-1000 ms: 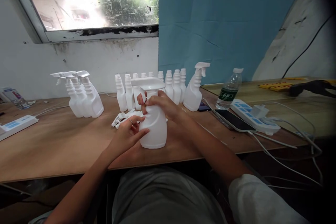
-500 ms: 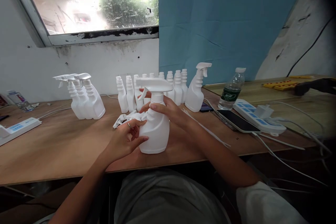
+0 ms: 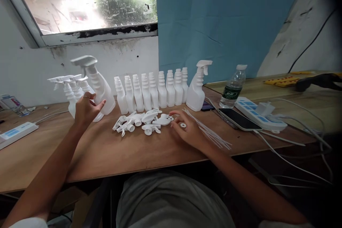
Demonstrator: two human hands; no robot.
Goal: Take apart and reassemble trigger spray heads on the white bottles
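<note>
My left hand (image 3: pixel 87 108) is shut on a white spray bottle (image 3: pixel 102 91) with its trigger head fitted, holding it tilted beside the finished spray bottles (image 3: pixel 70 96) at the left. My right hand (image 3: pixel 188 128) is over the table with thumb and forefinger apart, at the right end of a pile of loose trigger heads (image 3: pixel 139 119). A small white washer (image 3: pixel 183 125) lies by its fingers. Behind the pile stand several headless white bottles (image 3: pixel 145 92) in a row. Thin white dip tubes (image 3: pixel 211 133) lie to the right of my right hand.
Another spray bottle with a head (image 3: pixel 196 92) stands at the row's right end. Farther right are a water bottle (image 3: pixel 232 87), a phone (image 3: pixel 239 119) and a power strip (image 3: pixel 260 115) with cables. A second power strip (image 3: pixel 18 133) lies far left.
The spray bottle has gone from in front of me to the left, in my left hand. My right hand has let go of it and moved right and down to the loose parts.
</note>
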